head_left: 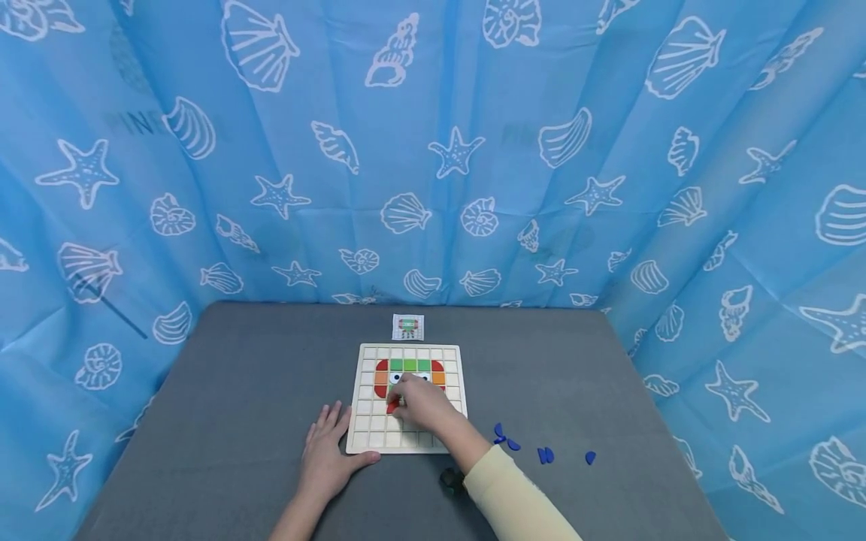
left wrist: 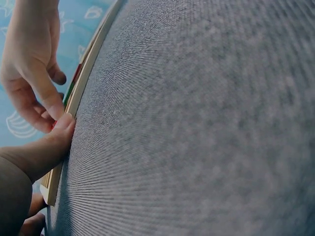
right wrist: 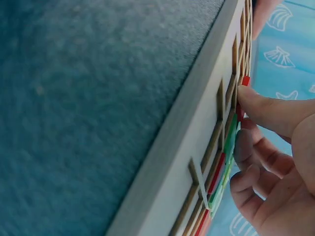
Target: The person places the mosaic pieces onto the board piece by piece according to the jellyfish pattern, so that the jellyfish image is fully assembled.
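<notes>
A square wooden grid board (head_left: 368, 443) lies on the grey table, with red, green, orange and eye-patterned tiles set in its upper half. My right hand (head_left: 422, 406) is over the middle of the board and pinches a red tile (head_left: 392, 406) with thumb and fingertips, low against the grid. In the right wrist view the thumb presses beside the red tile (right wrist: 240, 112), next to a green tile (right wrist: 230, 135). My left hand (head_left: 326, 458) rests at the board's near left corner, fingers spread along the left side, thumb (left wrist: 59, 132) touching the near edge.
A small printed pattern card (head_left: 408, 327) lies just beyond the board. Several loose blue pieces (head_left: 545, 455) are scattered on the table (head_left: 271, 376) to the right. A dark round object (head_left: 449, 479) shows by the right wrist. A blue shell-patterned curtain (head_left: 433, 188) hangs behind.
</notes>
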`<state>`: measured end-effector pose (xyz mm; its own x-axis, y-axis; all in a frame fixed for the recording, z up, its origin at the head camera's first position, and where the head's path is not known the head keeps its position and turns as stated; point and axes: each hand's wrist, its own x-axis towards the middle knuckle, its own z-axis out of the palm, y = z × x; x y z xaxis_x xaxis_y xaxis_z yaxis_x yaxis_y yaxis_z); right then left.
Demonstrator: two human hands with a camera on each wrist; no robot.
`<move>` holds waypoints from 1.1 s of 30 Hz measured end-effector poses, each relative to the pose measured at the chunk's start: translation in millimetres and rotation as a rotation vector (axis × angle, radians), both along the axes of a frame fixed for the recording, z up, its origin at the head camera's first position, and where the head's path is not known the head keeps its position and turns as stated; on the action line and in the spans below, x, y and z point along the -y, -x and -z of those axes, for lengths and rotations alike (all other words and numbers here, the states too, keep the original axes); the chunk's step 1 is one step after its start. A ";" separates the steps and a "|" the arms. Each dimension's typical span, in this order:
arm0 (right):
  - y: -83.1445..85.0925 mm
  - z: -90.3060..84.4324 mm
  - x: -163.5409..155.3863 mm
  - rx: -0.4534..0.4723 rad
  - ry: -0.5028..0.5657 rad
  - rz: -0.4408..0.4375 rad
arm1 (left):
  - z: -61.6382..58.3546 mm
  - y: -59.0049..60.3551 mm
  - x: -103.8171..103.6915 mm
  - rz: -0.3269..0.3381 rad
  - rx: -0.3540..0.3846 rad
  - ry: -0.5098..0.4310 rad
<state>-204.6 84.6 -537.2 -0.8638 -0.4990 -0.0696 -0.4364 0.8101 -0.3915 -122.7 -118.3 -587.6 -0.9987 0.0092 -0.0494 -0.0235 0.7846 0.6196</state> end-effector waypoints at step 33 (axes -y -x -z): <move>-47.5 -27.5 -64.5 -0.043 0.252 0.126 | 0.2 -0.3 -0.6 -0.004 0.000 -0.006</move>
<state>-157.2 149.1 -509.7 -0.9197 -0.3842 0.0805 -0.3585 0.7387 -0.5707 -122.3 -117.7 -587.9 -0.9988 0.0050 -0.0496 -0.0271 0.7810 0.6239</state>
